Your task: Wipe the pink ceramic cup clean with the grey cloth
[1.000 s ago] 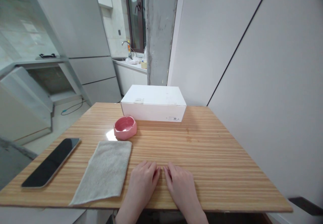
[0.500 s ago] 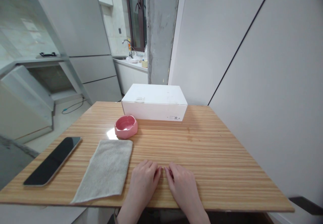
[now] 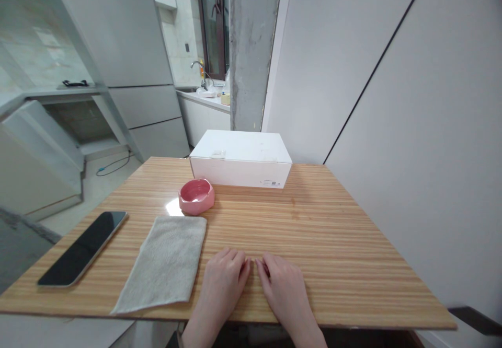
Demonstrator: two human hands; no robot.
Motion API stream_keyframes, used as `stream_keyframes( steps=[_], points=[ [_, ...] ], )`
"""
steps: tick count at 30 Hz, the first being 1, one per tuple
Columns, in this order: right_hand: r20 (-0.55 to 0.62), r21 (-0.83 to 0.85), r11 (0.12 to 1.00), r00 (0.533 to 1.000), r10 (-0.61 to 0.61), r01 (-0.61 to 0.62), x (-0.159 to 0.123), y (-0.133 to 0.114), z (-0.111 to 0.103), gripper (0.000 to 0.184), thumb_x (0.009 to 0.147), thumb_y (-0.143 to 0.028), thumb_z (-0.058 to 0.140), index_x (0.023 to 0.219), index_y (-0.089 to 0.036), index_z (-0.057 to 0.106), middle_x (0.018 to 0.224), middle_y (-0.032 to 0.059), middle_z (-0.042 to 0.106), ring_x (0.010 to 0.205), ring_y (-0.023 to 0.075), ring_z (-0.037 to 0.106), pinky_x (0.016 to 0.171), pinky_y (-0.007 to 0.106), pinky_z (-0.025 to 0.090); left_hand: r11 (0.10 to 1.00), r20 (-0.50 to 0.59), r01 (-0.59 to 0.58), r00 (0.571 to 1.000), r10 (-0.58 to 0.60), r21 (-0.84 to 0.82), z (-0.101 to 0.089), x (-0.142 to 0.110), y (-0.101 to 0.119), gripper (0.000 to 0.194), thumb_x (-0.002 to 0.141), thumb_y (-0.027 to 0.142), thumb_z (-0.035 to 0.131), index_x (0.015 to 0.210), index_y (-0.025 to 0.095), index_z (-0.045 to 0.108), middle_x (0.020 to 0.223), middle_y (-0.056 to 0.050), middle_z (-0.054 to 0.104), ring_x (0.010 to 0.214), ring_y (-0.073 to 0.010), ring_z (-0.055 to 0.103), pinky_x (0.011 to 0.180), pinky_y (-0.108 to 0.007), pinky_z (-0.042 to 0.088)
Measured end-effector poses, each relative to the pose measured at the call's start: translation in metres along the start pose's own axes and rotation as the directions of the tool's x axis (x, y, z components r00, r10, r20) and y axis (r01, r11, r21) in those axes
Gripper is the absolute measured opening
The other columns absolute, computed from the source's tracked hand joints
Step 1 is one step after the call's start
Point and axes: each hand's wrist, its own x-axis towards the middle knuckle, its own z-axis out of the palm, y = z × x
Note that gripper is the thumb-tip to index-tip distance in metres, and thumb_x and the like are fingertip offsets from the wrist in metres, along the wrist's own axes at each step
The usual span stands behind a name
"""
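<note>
We see the grey cloth [image 3: 164, 262] lying flat at lower left, just beside our left hand [image 3: 225, 274], which rests near our right hand [image 3: 284, 277] at bottom centre, each grip narrow with fingers curled under, while the pink bowl [image 3: 198, 206], black phone [image 3: 84, 248] and white box [image 3: 241, 173] sit farther out, left to centre, on the counter [image 3: 353, 264].

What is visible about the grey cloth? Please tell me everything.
The grey cloth is plain, soft-textured fabric, perhaps folded: its left edge has a small kink. It lies flat on the wood-grain table, its near left corner pointed. The smartphone lies apart on its left, the left hand on its right. The pink bowl stands by its far edge; whether they touch is unclear.
</note>
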Motion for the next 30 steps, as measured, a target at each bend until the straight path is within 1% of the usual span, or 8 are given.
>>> stream_keyframes(
  steps=[8,14,21,30],
  points=[
    [-0.014,-0.001,1.0,1.0,-0.014,0.014,-0.0004,0.0002,-0.0003,0.026,0.096,-0.025,0.039,0.072,-0.022,0.049,0.065,0.0011,0.062,0.06,0.0173,0.06,0.057,0.027,0.029,1.0,0.002,0.0,1.0,0.0,0.009,-0.0005,-0.0005,0.0001,0.023,0.088,0.019,0.045,0.067,0.02,0.055,0.068,-0.003,0.063,0.068,-0.019,0.059,0.061,-0.031,0.038],
    [-0.015,-0.002,1.0,1.0,-0.01,0.01,-0.001,0.0006,0.0013,0.026,0.095,-0.024,0.04,0.071,-0.022,0.049,0.064,0.0007,0.061,0.06,0.0175,0.06,0.057,0.027,0.028,1.0,0.027,0.009,1.0,-0.009,0.001,-0.0002,0.0001,0.0002,0.023,0.088,0.02,0.045,0.067,0.02,0.055,0.07,-0.003,0.063,0.069,-0.0195,0.059,0.062,-0.032,0.038],
    [-0.073,0.023,0.999,0.997,-0.026,0.028,-0.0025,0.0035,0.0051,0.027,0.096,-0.026,0.038,0.071,-0.022,0.049,0.063,-0.0006,0.06,0.058,0.0165,0.058,0.057,0.027,0.027,0.999,0.041,0.035,0.999,-0.035,-0.018,-0.0004,-0.0011,0.0006,0.023,0.089,0.018,0.044,0.069,0.02,0.056,0.072,-0.002,0.063,0.072,-0.0189,0.059,0.064,-0.031,0.039],
    [-0.09,0.028,0.999,0.995,-0.03,0.032,-0.002,0.0023,0.0032,0.03,0.096,-0.028,0.037,0.069,-0.022,0.048,0.061,-0.001,0.059,0.056,0.0157,0.057,0.056,0.026,0.027,0.999,0.042,0.032,0.999,-0.031,-0.005,-0.0013,-0.0014,0.0014,0.023,0.089,0.018,0.045,0.069,0.02,0.056,0.071,-0.002,0.063,0.071,-0.0193,0.059,0.064,-0.031,0.038]
  ],
)
